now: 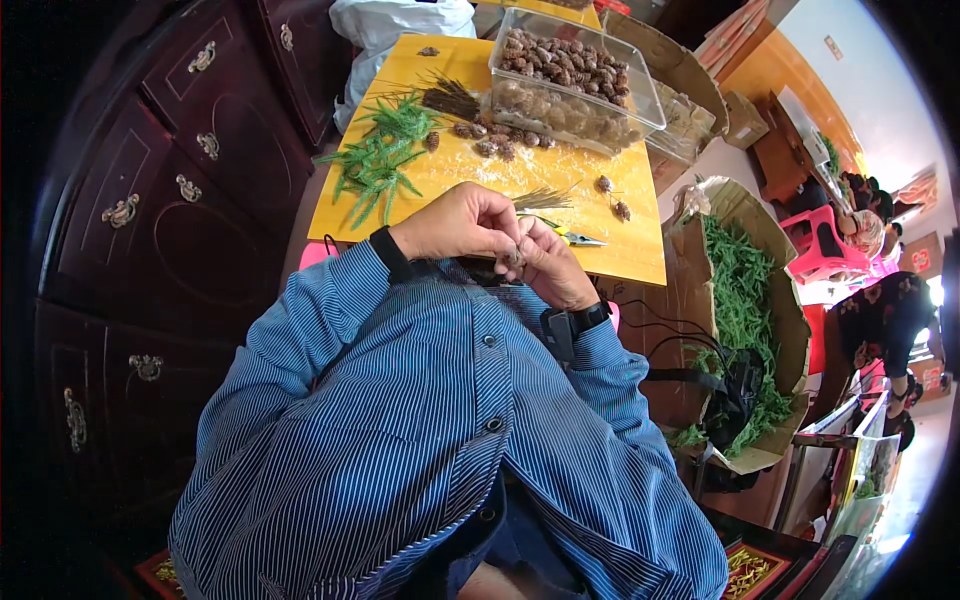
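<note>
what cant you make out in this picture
- brown thing at the right hand: head view, its full shape is hidden by fingers
- left hand: head view, its own fingers hide what it may pinch
- pliers: head view, handles partly behind the right hand
- white bag: head view, cut off by the top edge
- co-worker: head view, too small to tell the hands' work

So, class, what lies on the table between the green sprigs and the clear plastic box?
In the head view, loose pine cones and a bundle of thin dark stems lie there.
</note>
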Demonstrator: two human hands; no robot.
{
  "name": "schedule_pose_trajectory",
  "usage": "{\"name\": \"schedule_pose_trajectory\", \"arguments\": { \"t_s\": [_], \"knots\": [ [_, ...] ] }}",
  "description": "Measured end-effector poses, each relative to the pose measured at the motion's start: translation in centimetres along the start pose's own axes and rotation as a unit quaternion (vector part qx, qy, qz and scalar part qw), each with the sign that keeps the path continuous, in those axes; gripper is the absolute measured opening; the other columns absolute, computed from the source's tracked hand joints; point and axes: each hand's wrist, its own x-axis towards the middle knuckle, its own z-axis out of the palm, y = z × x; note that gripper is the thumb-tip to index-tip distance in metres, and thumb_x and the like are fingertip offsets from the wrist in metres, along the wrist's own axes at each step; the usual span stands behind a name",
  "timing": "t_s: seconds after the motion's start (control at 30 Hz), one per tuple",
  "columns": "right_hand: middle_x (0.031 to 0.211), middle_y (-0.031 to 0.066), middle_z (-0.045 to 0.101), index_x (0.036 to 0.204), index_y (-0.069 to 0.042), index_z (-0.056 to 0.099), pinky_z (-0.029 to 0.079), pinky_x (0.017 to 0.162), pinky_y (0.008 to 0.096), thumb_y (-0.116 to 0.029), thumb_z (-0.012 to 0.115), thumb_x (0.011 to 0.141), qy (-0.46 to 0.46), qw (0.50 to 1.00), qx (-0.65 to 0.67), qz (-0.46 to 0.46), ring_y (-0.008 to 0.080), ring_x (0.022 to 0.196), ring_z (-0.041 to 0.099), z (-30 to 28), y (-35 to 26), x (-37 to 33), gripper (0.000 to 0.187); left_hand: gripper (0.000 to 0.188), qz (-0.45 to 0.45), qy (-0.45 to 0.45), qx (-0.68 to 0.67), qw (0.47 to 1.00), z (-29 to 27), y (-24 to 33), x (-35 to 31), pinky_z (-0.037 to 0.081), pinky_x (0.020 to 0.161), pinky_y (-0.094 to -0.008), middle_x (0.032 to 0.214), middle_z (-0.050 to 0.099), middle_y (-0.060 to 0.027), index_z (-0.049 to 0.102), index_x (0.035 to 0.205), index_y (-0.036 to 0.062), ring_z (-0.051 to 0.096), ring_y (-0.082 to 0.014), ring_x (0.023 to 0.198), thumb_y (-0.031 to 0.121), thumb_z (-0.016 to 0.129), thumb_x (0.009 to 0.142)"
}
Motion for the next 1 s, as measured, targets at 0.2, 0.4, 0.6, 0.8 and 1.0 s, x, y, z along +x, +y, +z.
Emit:
{"name": "schedule_pose_trajectory", "arguments": {
  "t_s": [0.2, 0.4, 0.6, 0.8, 1.0],
  "knots": [
    [0.105, 0.0072, 0.067, 0.116, -0.004, 0.056, 0.057, 0.081, 0.0277, -0.014, 0.064, 0.098, 0.103, 0.989, -0.047, -0.095, 0.0174, 0.093, 0.069, 1.3, 0.7, 0.2, 0.022, 0.004, 0.053, 0.121, 0.091, 0.987, -0.7, -2.7, 0.8, 0.052, 0.071, -0.0231, 0.080, 0.067, -0.0012, 0.067, 0.087, -0.0002, 0.062, -0.0066, 0.076, -0.001, 0.071, 0.085],
    [0.104, 0.0087, 0.069, 0.111, -0.001, 0.059, 0.057, 0.079, 0.0277, -0.001, 0.063, 0.096, 0.163, 0.950, -0.194, -0.181, 0.0166, 0.092, 0.069, 2.0, 1.6, 0.6, 0.016, 0.004, 0.047, 0.154, 0.069, 0.985, 0.1, -3.0, 0.6, 0.049, 0.064, -0.0200, 0.081, 0.066, 0.0009, 0.068, 0.089, 0.0007, 0.059, -0.0040, 0.071, 0.002, 0.071, 0.087],
    [0.102, 0.0099, 0.071, 0.111, -0.001, 0.060, 0.058, 0.077, 0.0277, -0.004, 0.063, 0.096, 0.165, 0.966, -0.141, -0.138, 0.0166, 0.087, 0.070, 1.9, 0.5, 0.0, 0.015, 0.010, -0.071, 0.145, -0.046, 0.986, 0.4, 0.2, -0.2, 0.041, 0.052, -0.0157, 0.079, 0.065, 0.0039, 0.067, 0.099, 0.0037, 0.053, 0.0006, 0.061, 0.011, 0.068, 0.093],
    [0.104, 0.0121, 0.072, 0.109, -0.002, 0.060, 0.058, 0.077, 0.0282, -0.008, 0.063, 0.097, 0.133, 0.978, -0.107, -0.117, 0.0173, 0.085, 0.071, 1.9, 0.2, -0.1, 0.013, 0.014, -0.076, 0.121, -0.069, 0.987, -0.1, -0.6, -0.1, 0.039, 0.051, -0.0147, 0.079, 0.065, 0.0044, 0.066, 0.105, 0.0052, 0.052, 0.0009, 0.060, 0.014, 0.067, 0.094],
    [0.107, 0.0131, 0.071, 0.110, -0.004, 0.059, 0.059, 0.079, 0.0295, -0.010, 0.065, 0.098, 0.081, 0.990, -0.084, -0.079, 0.0179, 0.087, 0.071, 2.1, 0.0, -0.2, 0.015, 0.014, -0.045, 0.081, -0.048, 0.994, -0.1, -0.7, 0.0, 0.040, 0.054, -0.0157, 0.080, 0.065, 0.0033, 0.065, 0.104, 0.0055, 0.055, -0.0007, 0.064, 0.015, 0.068, 0.094]
  ]
}}
